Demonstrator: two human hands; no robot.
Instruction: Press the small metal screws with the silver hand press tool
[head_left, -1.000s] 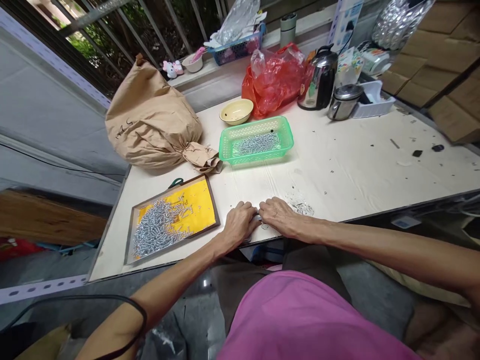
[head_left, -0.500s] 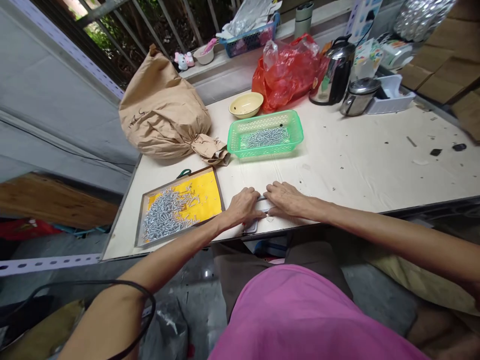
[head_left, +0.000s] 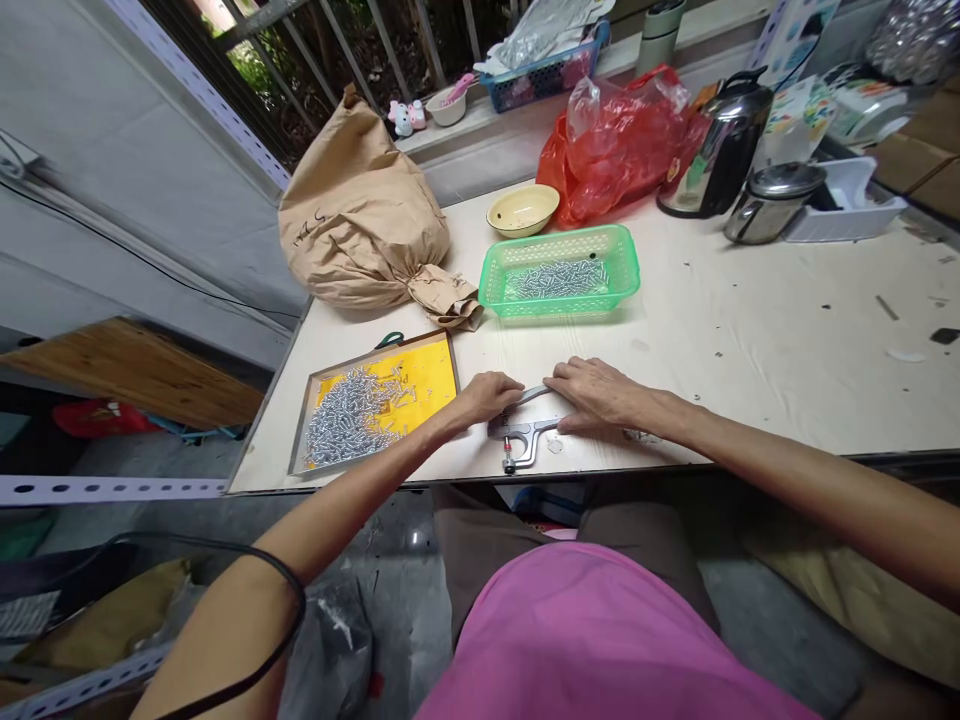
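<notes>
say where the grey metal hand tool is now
In the head view, the grey metal hand tool is below centre, slightly right, between the left hand and right hand, near the front edge of the pale tabletop.

The hand tool (head_left: 530,436) is presenting smooth metal, the basket (head_left: 559,305) glossy plastic, and the sack (head_left: 367,232) matt paper (creased).
</notes>
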